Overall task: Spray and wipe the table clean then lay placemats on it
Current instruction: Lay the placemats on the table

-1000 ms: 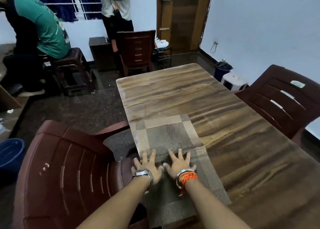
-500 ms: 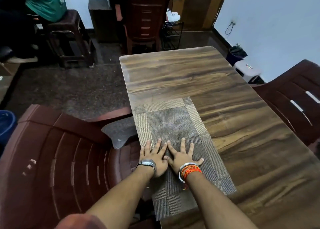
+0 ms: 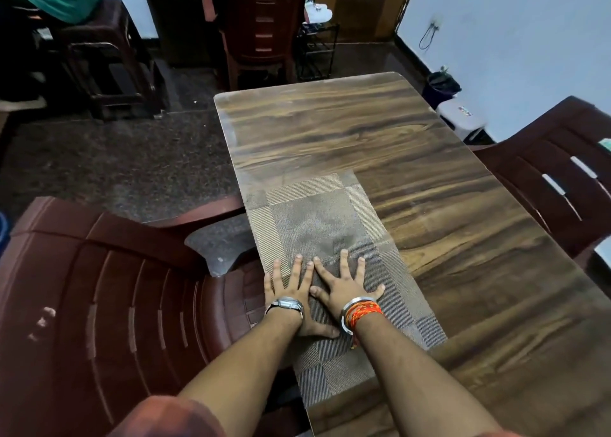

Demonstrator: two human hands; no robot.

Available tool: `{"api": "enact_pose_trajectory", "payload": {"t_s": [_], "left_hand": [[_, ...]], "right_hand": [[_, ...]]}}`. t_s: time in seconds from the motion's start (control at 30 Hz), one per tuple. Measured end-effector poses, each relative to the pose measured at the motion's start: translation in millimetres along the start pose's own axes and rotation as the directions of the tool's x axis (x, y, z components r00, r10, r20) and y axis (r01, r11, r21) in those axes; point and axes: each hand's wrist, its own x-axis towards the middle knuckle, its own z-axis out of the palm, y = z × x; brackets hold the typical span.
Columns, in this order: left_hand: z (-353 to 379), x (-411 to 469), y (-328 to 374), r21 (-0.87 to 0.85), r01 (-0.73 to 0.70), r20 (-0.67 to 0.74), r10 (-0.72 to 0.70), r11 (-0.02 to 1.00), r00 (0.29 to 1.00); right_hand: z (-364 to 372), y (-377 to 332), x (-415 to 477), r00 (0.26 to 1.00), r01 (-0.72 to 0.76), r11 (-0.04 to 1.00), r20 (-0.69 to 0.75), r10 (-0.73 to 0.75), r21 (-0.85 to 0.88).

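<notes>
Both palms flat, smoothing the first placemat along the table's left edge.

I had my left hand and right hand spread wide, fingers apart and pressed flat on the placemat, gripping nothing; the two hands touched at the middle of the frame. The placemat lay lengthwise at lower centre, its left side running flush with the edge of the table, next to the maroon chair at lower left. To do this well, I judged the palms should sweep outward from the middle with even pressure, keeping the long side parallel to the table edge and not letting it overhang. The rest of the wood lay bare for more mats.
</notes>
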Motion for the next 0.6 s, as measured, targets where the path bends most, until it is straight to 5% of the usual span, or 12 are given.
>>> {"api": "enact_pose_trajectory", "payload": {"t_s": [0.33, 0.47, 0.6], "left_hand": [[-2.1, 0.0, 1.9, 0.021, 0.012, 0.027, -0.012, 1.000, 1.000], [7.7, 3.0, 2.6, 0.014, 0.014, -0.081, -0.013, 1.000, 0.997], [8.0, 1.9, 3.0, 0.024, 0.023, -0.075, -0.021, 0.999, 0.997]], "right_hand": [[10.6, 3.6, 4.3, 0.998, 0.004, 0.996, -0.056, -0.009, -0.092], [37.0, -4.2, 0.3, 0.913, 0.220, 0.933, -0.276, -0.299, -0.284], [37.5, 13.4, 11.5, 0.882, 0.349, 0.913, -0.255, -0.397, -0.214]]}}
